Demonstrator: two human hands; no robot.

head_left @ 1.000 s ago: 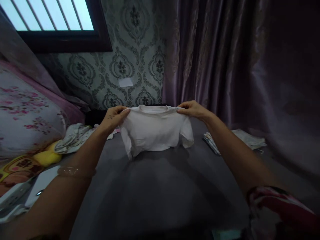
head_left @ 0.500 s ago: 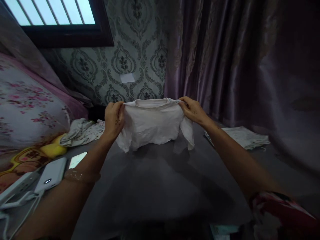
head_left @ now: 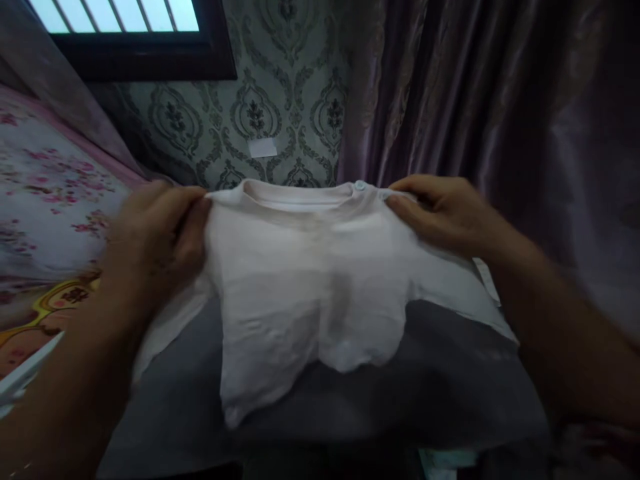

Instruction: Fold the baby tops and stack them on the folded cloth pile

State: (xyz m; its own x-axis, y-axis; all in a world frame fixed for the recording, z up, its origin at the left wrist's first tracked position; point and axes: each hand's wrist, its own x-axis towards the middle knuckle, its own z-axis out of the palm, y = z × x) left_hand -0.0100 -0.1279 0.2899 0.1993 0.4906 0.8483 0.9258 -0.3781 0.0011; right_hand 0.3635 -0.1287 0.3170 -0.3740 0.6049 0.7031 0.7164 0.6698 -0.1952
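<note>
evenly, my left fingers (head_left: 191, 223) and right fingers (head_left: 411, 212) pinch the white shirt (head_left: 280, 280), its shoulders spanning nine to three o'clock

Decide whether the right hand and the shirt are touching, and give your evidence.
Touching. The head view shows the right hand pinching the shirt at one shoulder, the thumb pressed over the cloth with no gap.

Blurred left hand (head_left: 157, 237) hides part of the shirt (head_left: 285, 287) — window (head_left: 135, 15) cut off above.

Shirt (head_left: 275, 287) between left hand (head_left: 155, 233), right hand (head_left: 445, 212); wall (head_left: 293, 100) behind, curtain (head_left: 450, 93) right.
</note>
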